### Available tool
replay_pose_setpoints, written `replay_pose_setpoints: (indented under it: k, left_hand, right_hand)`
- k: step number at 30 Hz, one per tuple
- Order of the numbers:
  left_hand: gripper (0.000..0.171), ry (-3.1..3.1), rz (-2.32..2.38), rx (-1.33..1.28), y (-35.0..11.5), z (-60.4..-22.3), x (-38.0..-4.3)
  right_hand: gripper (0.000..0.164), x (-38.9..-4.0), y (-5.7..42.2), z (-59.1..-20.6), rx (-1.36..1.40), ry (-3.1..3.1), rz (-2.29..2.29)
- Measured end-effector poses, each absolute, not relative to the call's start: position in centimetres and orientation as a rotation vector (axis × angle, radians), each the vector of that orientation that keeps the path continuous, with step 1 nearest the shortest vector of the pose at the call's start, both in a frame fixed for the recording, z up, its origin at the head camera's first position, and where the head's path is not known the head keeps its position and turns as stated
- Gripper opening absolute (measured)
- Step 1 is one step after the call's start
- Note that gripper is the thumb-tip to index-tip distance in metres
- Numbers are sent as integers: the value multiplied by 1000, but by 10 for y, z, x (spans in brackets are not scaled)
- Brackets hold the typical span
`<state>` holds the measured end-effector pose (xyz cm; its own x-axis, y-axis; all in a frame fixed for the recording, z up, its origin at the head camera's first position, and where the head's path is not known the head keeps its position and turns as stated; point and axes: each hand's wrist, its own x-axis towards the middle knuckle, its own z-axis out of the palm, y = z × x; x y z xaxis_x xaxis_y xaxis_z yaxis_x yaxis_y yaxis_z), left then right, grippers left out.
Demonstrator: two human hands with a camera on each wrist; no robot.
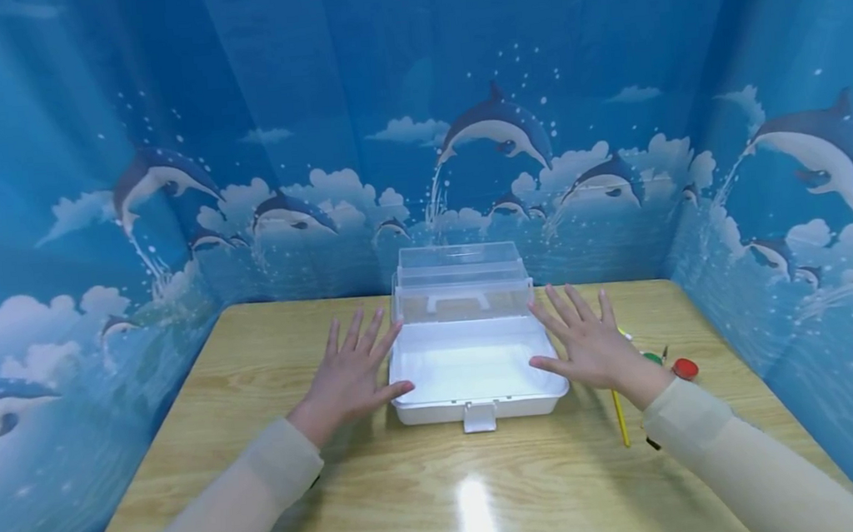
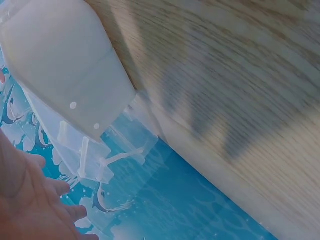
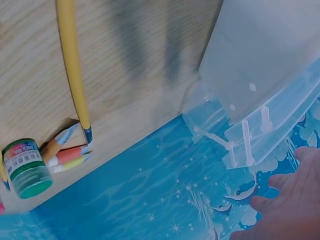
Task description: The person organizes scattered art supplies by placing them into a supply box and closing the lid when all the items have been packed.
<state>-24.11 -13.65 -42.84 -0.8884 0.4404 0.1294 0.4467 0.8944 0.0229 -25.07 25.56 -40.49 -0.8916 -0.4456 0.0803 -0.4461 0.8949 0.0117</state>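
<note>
A white plastic storage box (image 1: 438,414) stands on the table with its clear lid (image 1: 461,276) swung up at the back. Its front latch (image 1: 479,417) hangs down, and nothing lies inside the white tray. My left hand (image 1: 352,376) is held by the box's left side, palm down, fingers straight and spread, the thumb overlapping the rim. On the other side my right hand (image 1: 586,345) is spread the same way, thumb and forefinger overlapping the right rim. Neither hand holds anything. In both wrist views the box and its tray arms appear beyond the spread fingers.
Right of the box lie a yellow paintbrush (image 3: 72,65), a jar with a green end (image 3: 27,167), several coloured pointed sticks (image 3: 70,155) and a red round lid or jar (image 1: 685,369), partly behind my right arm. A blue dolphin-print curtain (image 1: 411,67) surrounds the wooden table (image 1: 385,503).
</note>
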Motion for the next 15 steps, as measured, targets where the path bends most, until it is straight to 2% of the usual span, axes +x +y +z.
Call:
replay_pose_setpoints:
  k: [15]
  left_hand:
    - [98,-3001,-142,-683,-132,-437,-239]
  right_hand:
    - [92,-247,256,-415,708,-2989,24]
